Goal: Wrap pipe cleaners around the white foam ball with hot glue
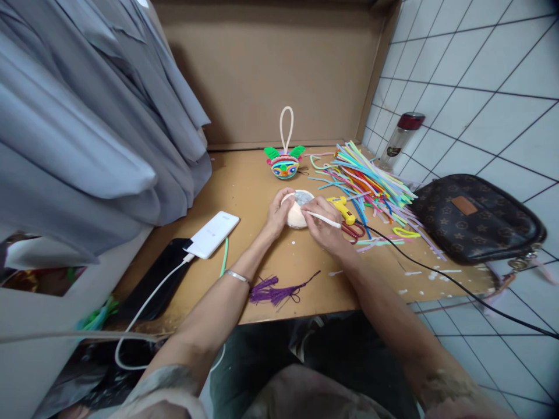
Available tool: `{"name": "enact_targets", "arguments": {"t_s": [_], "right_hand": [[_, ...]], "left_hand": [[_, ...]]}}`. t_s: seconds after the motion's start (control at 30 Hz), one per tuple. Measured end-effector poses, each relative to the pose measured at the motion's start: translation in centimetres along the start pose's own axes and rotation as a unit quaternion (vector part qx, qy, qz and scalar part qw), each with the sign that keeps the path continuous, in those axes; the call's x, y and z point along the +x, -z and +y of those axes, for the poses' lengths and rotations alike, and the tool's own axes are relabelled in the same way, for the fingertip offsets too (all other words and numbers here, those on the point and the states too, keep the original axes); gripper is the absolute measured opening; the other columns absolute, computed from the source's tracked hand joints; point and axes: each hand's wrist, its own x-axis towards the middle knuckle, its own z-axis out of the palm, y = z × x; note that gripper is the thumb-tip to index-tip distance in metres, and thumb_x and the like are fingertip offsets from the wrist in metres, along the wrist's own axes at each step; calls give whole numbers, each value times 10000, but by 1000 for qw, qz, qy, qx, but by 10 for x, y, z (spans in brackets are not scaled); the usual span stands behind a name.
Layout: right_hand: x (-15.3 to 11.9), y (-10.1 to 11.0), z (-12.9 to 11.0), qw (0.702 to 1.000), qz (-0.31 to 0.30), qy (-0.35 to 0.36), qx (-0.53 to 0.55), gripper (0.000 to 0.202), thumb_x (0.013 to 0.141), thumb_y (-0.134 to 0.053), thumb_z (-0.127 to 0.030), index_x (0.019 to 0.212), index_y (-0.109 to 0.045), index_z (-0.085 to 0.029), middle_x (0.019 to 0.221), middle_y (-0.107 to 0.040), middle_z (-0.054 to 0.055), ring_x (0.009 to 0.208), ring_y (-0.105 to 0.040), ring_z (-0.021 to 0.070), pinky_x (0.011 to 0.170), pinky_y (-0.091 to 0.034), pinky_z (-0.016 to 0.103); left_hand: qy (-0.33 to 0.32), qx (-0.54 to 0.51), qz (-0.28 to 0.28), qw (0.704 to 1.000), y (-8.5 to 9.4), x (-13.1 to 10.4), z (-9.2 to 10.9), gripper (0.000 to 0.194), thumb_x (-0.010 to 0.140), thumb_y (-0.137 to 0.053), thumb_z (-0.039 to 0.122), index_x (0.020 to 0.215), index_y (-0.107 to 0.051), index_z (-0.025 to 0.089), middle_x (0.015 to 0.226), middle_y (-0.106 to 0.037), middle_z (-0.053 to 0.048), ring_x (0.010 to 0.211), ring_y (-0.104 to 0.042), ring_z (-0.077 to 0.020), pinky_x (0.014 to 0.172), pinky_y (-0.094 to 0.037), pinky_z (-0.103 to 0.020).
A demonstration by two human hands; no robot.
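My left hand (278, 212) is wrapped round the left side of a small, cream-coloured ball-shaped craft piece (296, 219), with a greyish patch on its upper face. At the piece's right side, my right hand (322, 227) pinches a cream pipe cleaner (325, 219), whose tail sticks out rightward over the fingers. Whether its near end is fixed to the piece is hidden by the fingers. Just right of that hand lie a yellow glue gun (343, 209) and red-handled scissors (354, 233). A purple tassel (275, 291) lies near the table's front edge.
Behind my hands stands a colourful animal-head ornament (285, 166) with a cream loop. Many coloured pipe cleaners (371, 180) pile up at right, beside a brown handbag (476, 218) and bottle (399, 139). A white power bank (213, 235) and black phone (157, 279) lie left, near grey cloth (100, 116).
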Motion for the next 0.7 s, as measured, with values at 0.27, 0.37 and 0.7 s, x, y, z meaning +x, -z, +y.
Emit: {"name": "enact_targets", "arguments": {"t_s": [0.27, 0.37, 0.7], "right_hand": [[-1, -1, -1, 1000, 9, 17, -20, 244, 1022, -493, -276, 948, -723, -242, 980, -681, 78, 907, -630, 226, 810, -493, 363], [-1, -2, -1, 997, 17, 50, -51, 218, 1012, -505, -246, 935, -708, -234, 1046, -696, 90, 952, -618, 232, 827, -463, 370], [4, -1, 5, 990, -10, 113, -82, 220, 1005, -474, -165, 938, -673, -230, 1061, -765, 69, 984, -599, 233, 852, -380, 392]], "left_hand": [[-10, 30, -8, 999, 2, 1, -3, 476, 809, -643, 621, 1075, -583, 231, 948, -677, -21, 758, -610, -164, 695, -515, -285], [-16, 24, -4, 1000, 2, 0, -3, 449, 815, -654, 587, 1073, -601, 223, 989, -695, -34, 814, -629, -174, 739, -533, -290], [-22, -7, 6, 1000, 0, 2, -5, 347, 825, -683, 473, 1040, -645, 203, 948, -702, -17, 752, -611, -137, 682, -509, -233]]}}
